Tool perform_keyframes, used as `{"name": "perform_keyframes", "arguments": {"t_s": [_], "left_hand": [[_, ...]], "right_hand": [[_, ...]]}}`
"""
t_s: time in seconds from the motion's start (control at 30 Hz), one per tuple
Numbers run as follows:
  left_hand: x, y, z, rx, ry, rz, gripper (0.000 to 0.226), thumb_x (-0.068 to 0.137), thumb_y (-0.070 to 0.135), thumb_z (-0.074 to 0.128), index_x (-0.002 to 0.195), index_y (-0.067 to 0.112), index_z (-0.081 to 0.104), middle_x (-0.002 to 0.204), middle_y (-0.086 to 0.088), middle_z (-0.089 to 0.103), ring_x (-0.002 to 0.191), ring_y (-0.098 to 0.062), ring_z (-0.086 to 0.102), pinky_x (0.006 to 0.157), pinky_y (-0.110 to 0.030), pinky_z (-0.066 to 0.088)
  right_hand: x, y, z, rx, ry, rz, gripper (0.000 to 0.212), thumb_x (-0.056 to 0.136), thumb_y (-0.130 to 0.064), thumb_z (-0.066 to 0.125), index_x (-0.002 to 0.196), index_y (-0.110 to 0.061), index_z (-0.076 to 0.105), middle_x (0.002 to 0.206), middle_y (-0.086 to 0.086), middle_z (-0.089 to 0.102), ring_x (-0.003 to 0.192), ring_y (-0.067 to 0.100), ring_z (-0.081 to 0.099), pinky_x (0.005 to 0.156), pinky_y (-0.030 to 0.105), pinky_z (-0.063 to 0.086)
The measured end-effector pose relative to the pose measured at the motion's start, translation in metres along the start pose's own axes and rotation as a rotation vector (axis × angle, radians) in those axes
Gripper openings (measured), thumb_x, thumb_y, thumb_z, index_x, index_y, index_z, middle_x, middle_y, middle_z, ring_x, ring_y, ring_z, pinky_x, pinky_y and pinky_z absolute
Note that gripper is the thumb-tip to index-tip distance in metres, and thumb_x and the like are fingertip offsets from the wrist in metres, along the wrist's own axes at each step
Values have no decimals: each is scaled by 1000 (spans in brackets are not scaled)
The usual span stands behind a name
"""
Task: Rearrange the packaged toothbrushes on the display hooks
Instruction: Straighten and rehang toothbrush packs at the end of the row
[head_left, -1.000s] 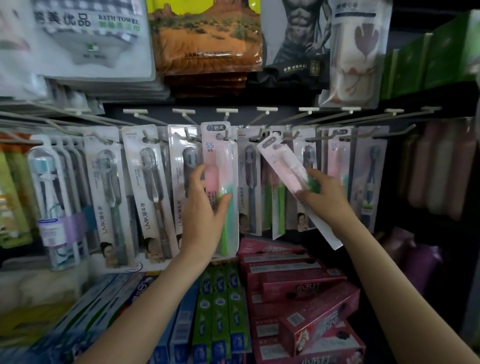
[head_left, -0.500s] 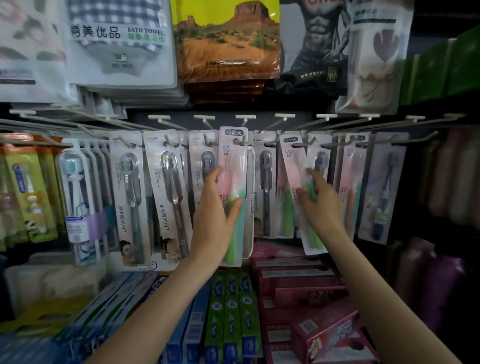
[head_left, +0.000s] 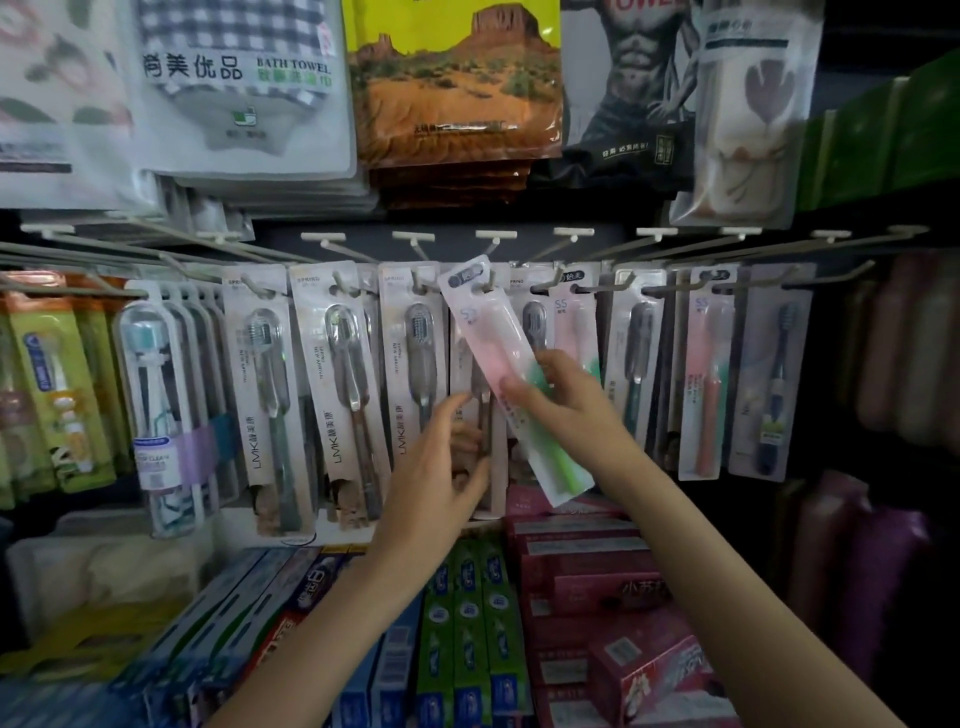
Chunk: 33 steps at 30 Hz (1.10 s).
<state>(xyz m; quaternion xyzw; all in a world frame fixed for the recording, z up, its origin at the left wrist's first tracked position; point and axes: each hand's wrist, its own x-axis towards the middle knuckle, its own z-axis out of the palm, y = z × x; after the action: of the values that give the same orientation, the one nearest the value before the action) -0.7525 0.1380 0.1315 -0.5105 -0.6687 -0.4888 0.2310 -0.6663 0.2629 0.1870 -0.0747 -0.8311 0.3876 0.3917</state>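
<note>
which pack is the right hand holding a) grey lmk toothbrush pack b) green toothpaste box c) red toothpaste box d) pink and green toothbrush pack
d: the right hand pinches the tilted pink and green toothbrush pack, whose top is up by the display hooks.

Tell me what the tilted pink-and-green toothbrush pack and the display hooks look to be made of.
Pink-and-green toothbrush pack, pinched by the right hand: apparently a glossy clear plastic sleeve with a pale printed top; the brushes show through and light glints off it.

Display hooks: probably painted or coated metal wire, thin, rigid, matte off-white, with flat tabs on the upper wires' tips that look plastic. The coating cannot be confirmed.
</note>
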Motion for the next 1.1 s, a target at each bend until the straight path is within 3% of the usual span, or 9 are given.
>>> {"name": "perform_keyframes", "arguments": {"t_s": [0.13,0.27,0.3,0.47,0.73,0.87,0.97,1.03,1.1], "left_hand": [[-5,-14,-7,29,78,24,50,84,5,60,130,15,43,104,9,55,95,-4,55,83,-25,49],[-2,-18,-12,26,114,17,45,85,5,59,127,15,47,106,10,55,97,-3,55,85,-24,47],[-2,-18,-11,26,120,18,45,85,5,60,127,15,48,107,9,55,97,-2,54,85,-23,47],[-1,-15,-1,91,105,57,45,86,5,59,128,15,48,115,9,51,99,-1,50,84,-17,41],[5,-15,7,99,70,107,43,87,4,56,128,12,49,127,-1,51,104,-10,52,87,-23,40],[10,-20,2,108,68,94,45,87,2,56,130,13,47,129,-2,50,109,-7,48,92,-22,38],[10,-20,0,129,89,109,47,85,0,58,129,13,48,127,0,48,108,-11,51,92,-23,38],[9,-21,-2,166,88,133,46,85,1,59,129,13,49,128,3,46,111,-6,45,94,-24,37],[7,-24,-3,221,67,170,46,86,4,59,129,16,49,134,0,44,113,-1,38,95,-26,36]], "right_hand": [[3,-1,12,-33,97,-12,56,84,-17,66,133,-18,40,120,0,54,113,20,52,96,35,47],[0,-7,-9,-66,104,-126,66,84,1,57,139,-28,33,133,1,47,100,13,55,70,17,54],[0,-9,-19,-148,79,-146,67,85,1,56,139,-30,33,138,2,43,104,16,54,73,17,52],[10,-29,-72,-547,-88,-238,64,88,-4,55,140,-34,33,136,0,44,110,10,42,95,29,38],[21,-33,-82,-637,-144,-255,66,88,-2,54,141,-35,32,136,4,44,119,17,43,94,25,34],[28,-36,-70,-776,-233,-289,67,83,7,51,136,-33,42,128,2,51,114,15,46,103,45,34],[19,-23,-69,-671,-128,-253,67,83,6,54,135,-34,42,126,1,51,106,12,48,99,36,41],[-1,-3,-73,-418,-123,-182,65,84,6,55,130,-38,43,123,-9,49,97,3,49,82,18,48],[-24,21,-74,-120,-96,-63,63,84,8,54,120,-43,46,116,-15,48,93,2,51,70,15,48]]}}
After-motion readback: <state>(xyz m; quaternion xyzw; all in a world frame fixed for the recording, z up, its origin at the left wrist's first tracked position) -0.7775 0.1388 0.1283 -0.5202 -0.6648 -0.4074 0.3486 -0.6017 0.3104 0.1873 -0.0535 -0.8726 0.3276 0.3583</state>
